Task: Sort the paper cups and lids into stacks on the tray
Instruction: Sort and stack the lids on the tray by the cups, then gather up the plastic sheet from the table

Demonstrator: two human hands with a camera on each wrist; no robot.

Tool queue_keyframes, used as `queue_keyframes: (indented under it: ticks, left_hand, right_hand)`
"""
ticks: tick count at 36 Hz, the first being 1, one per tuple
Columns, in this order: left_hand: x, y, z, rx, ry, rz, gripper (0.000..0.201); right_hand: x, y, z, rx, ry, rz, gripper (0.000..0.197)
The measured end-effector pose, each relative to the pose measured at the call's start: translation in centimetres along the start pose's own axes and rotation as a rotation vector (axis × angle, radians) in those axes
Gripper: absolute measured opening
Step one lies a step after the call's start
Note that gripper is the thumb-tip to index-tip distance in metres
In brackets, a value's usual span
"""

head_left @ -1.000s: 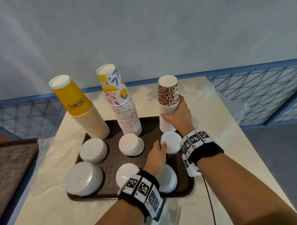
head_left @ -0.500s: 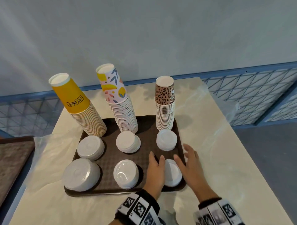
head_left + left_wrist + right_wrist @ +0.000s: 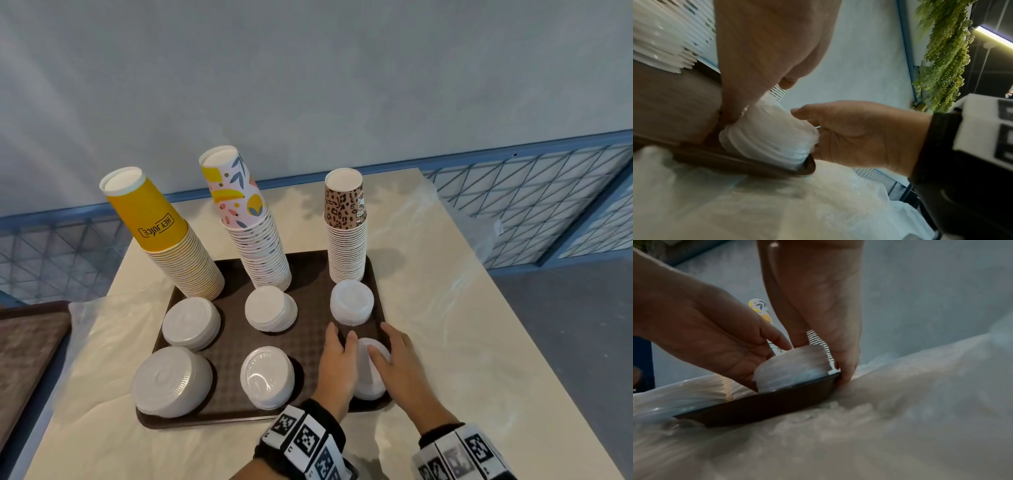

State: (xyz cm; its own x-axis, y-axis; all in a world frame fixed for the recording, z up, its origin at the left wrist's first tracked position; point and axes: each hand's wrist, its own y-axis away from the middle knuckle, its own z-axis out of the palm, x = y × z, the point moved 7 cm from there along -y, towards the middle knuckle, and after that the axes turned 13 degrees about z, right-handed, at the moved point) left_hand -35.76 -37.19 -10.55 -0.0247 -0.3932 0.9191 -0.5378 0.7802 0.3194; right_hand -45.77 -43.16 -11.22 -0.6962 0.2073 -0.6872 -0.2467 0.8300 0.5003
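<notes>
**A:** What sits on the tray (image 3: 236, 329)?

**B:** A dark brown tray on a pale table (image 3: 445, 342). Along its far edge stand three upside-down cup stacks: yellow cups (image 3: 164, 233) on the left, floral cups (image 3: 253, 226) in the middle, leopard-print cups (image 3: 346, 226) on the right. In front of them lie six piles of white lids in two rows.

**A:** And the hands?

**B:** Both are at the small lid stack (image 3: 368, 380) in the tray's near right corner. The left hand (image 3: 337, 368) lies flat against the stack's left side, fingers straight. The right hand (image 3: 400, 366) cups the right side, its thumb lying on top of the lids.

**A:** Is it gripping them?

**B:** The right fingers seem loosely bent around the stack, though blur in the wrist views makes the hold uncertain. The stack rests on the tray.
</notes>
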Motion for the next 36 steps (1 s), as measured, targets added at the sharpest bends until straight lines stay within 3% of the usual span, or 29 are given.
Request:
queue_keyframes:
  ticks: [4, 7, 11, 12, 14, 15, 17, 21, 26, 32, 36]
  left_hand:
    - [0.4, 0.0, -0.1, 0.007, -0.006, 0.033, 0.055]
    - [1.8, 0.0, 0.0, -0.009, -0.139, 0.209, 0.055]
    - [4.5, 0.9, 2.5, -0.231, -0.820, 0.734, 0.060]
    - [4.6, 1.5, 3.8, -0.348, -1.015, 0.855, 0.056]
    - [4.0, 2.9, 6.0, -0.618, -1.354, 0.971, 0.056]
    - [3.1, 3.3, 6.7, -0.733, -1.487, 0.971, 0.055]
    - [2.0, 3.4, 7.4, -0.837, -1.661, 0.942, 0.052]
    - [1.2, 3.0, 8.3, -0.867, -1.728, 0.906, 0.045]
    - [1.1, 2.3, 8.6, -0.850, -1.773, 0.876, 0.049]
    - [1.8, 1.8, 8.6, -0.836, -1.749, 0.862, 0.041]
    - [2.5, 1.8, 8.5, -0.867, -1.720, 0.837, 0.041]
  right_hand:
    - [-0.2, -0.2, -0.2, -0.018, 0.013, 0.010, 0.055]
    - [-0.4, -1.1, -1.2, -0.015, 0.023, -0.026, 0.047]
    - [-1.5, -4.2, -5.4, 0.170, 0.125, -0.127, 0.037]
    - [-1.9, -5.2, -6.3, 0.204, 0.176, -0.155, 0.037]
    - [-2.2, -7.4, -7.3, 0.219, 0.323, -0.171, 0.039]
    - [-2.1, -8.5, -7.4, 0.206, 0.412, -0.153, 0.040]
    - [-1.7, -10.0, -7.3, 0.171, 0.545, -0.108, 0.044]
    - [-1.5, -10.7, -6.7, 0.173, 0.718, -0.101, 0.048]
    - [-1.5, -10.3, -6.3, 0.199, 0.697, -0.144, 0.023]
    - [-1.5, -9.8, -6.3, 0.108, 0.728, -0.094, 0.022]
    - [-3.7, -7.8, -9.0, 0.112, 0.424, -0.088, 0.018]
